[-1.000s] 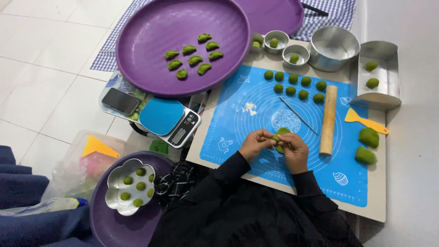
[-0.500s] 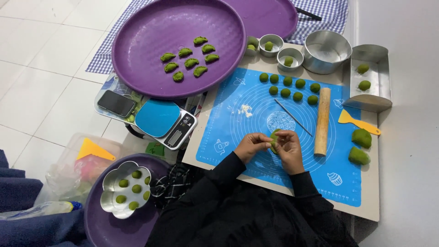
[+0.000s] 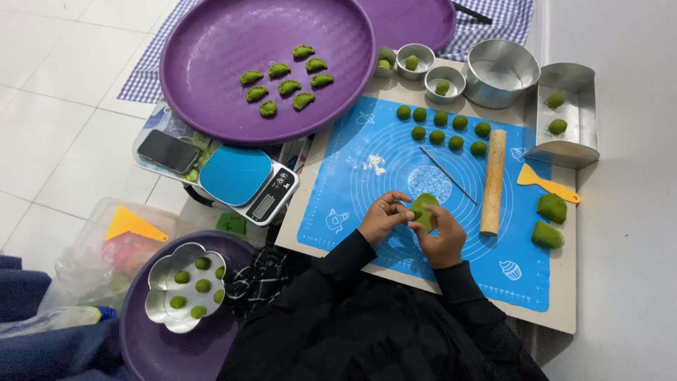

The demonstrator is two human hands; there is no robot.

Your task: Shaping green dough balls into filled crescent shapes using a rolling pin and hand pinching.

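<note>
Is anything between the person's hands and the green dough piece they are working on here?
Nothing visible. The left hand and right hand both already pinch the green dough piece directly, held just above the blue mat. The rolling pin and thin stick lie off to the side, clear of the hands.

From my remote seat, fingers of the left hand (image 3: 382, 217) and right hand (image 3: 441, 238) cover much of the green dough piece (image 3: 424, 209), hiding its underside and filling. The second purple tray (image 3: 416, 17) runs off the top edge, as does the checked cloth (image 3: 504, 20). The lower purple tray (image 3: 176, 349) is cut by the bottom edge. The scale's display (image 3: 264, 205) is too small to make out.
</note>
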